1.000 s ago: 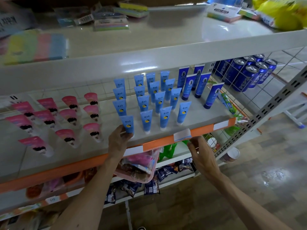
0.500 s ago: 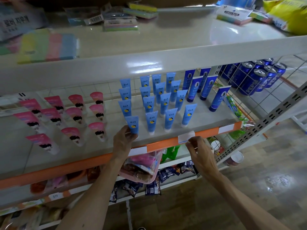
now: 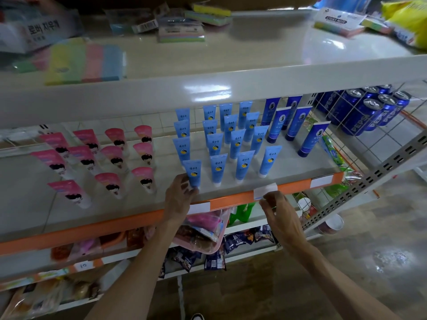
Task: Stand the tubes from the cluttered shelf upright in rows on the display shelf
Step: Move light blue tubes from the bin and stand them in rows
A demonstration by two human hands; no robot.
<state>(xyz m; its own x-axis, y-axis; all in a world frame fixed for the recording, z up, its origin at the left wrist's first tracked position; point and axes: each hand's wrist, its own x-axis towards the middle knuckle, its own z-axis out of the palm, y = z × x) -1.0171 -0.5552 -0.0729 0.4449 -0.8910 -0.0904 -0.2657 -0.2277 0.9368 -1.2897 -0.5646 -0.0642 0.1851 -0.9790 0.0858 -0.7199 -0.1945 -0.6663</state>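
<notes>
Head view: display shelf (image 3: 300, 167) carries three blocks of tubes standing cap-down in rows, prints facing out: pink tubes (image 3: 111, 155) left, light blue tubes (image 3: 238, 142) middle, dark blue tubes (image 3: 298, 123) right. Front-left blue tube (image 3: 193, 173) stands near the shelf edge. Left hand (image 3: 179, 197) pinches its lower end, likely squaring it to the row. Right hand (image 3: 280, 213) curls fingers at white label (image 3: 265, 191) on the orange strip (image 3: 233, 200); grasping or only touching, cannot tell.

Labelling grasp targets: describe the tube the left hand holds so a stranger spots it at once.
On the orange-edged shelf, find the block of light blue tubes in the middle. It is the tube at the block's front-left corner, the only one with the left hand pinching its base.
</notes>
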